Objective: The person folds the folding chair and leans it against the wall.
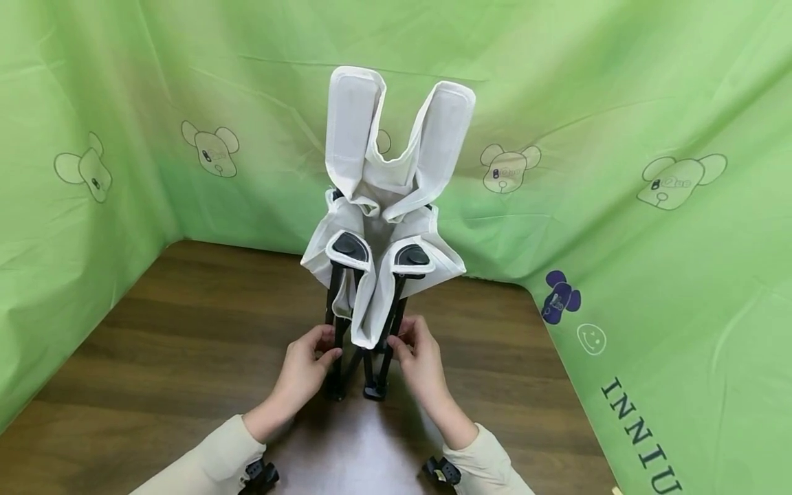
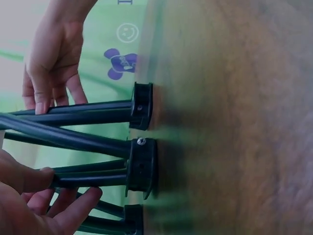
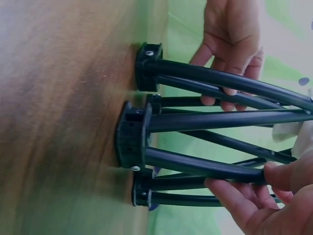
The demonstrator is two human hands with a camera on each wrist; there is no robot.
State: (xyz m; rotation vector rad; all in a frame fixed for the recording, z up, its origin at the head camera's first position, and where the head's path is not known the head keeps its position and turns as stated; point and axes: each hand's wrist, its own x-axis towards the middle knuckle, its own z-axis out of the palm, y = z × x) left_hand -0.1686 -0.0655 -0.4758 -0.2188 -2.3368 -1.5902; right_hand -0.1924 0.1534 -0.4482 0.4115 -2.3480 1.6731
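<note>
A small folding chair with white fabric and black tube legs stands upright, partly folded, in the middle of the head view. Its legs are drawn close together and cross one another above black plastic feet, which are at the tabletop. My left hand pinches a leg on the chair's left side between thumb and fingers. On the opposite side my right hand holds another leg low down, thumb toward me. White fabric hangs between the two hands and covers the upper leg parts.
The brown wood-grain tabletop lies under the chair. Green printed cloth hangs behind it and along both sides. Black wrist devices sit at both of the person's pale sleeves.
</note>
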